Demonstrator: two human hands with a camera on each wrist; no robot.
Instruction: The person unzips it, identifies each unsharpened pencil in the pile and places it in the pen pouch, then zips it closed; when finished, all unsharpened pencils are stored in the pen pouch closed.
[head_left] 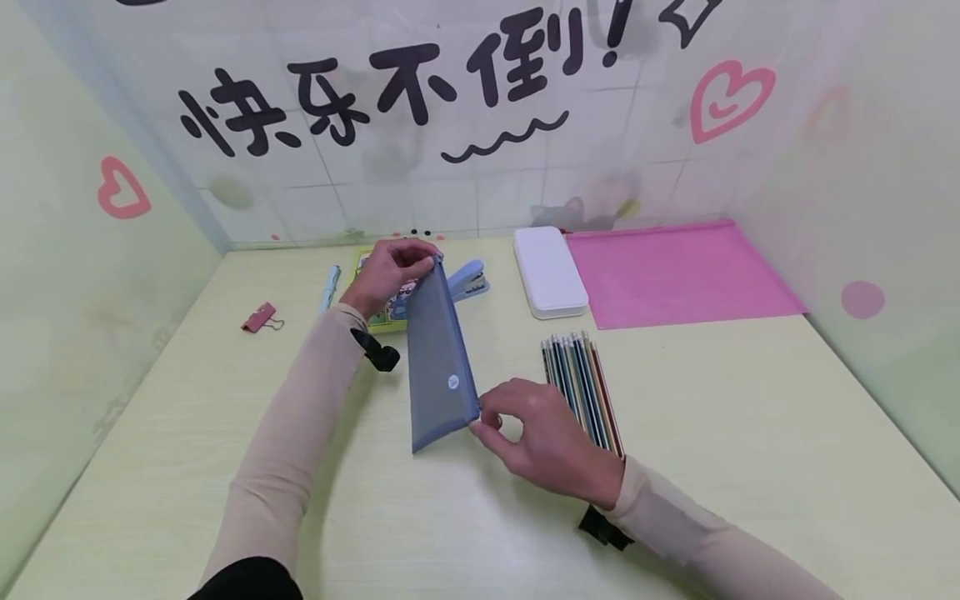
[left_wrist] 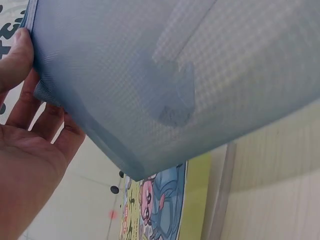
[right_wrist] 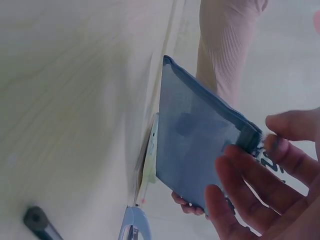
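Observation:
A blue mesh zipper pouch (head_left: 442, 367) is held up above the table, its zipped edge on top. My left hand (head_left: 393, 271) pinches the far top corner of the pouch between thumb and fingers. At the near top corner, by the zipper end, my right hand (head_left: 543, 433) pinches with thumb and index finger. In the left wrist view the see-through mesh pouch (left_wrist: 125, 90) fills the middle, beside the left hand (left_wrist: 30, 135). The right wrist view has the pouch (right_wrist: 200, 135) hanging flat, with the right hand (right_wrist: 270, 185) at its zipper corner.
A row of pencils (head_left: 577, 387) lies by my right hand. Behind the pouch are a blue stapler (head_left: 468, 279) and a yellow-green cartoon booklet (head_left: 386, 323). A white case (head_left: 550, 271), pink sheet (head_left: 682, 279), binder clip (head_left: 260, 318) and light-blue pen (head_left: 330, 286) also lie around.

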